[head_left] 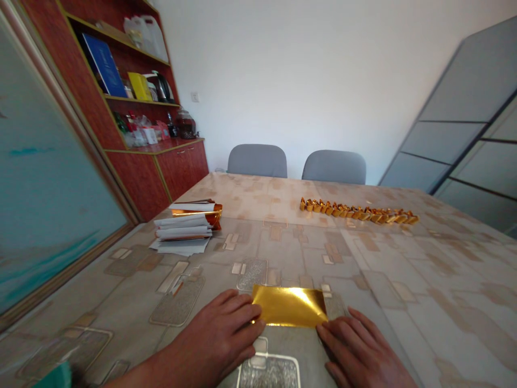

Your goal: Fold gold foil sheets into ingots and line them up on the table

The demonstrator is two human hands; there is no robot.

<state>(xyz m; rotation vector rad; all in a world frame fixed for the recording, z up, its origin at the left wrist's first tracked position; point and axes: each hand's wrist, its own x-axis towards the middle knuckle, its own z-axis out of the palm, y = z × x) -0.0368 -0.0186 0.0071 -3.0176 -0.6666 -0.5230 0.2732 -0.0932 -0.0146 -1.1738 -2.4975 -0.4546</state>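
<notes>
A rectangle of shiny gold foil paper (288,306) lies on the patterned tablecloth in front of me, its long side running left to right. My left hand (226,337) grips the paper's left edge, fingers closed together with the tips over the gold; the thumb is mostly hidden underneath. At the lower right corner, my right hand (359,345) holds the paper between its fingertips, the fingers bent and close together.
Stacked folded sheets (183,229), white and gold, sit at the table's left. A long row of folded gold pieces (359,211) stretches across the back right. Two grey chairs (257,160) stand behind the table. Red shelves (137,124) rise at the left.
</notes>
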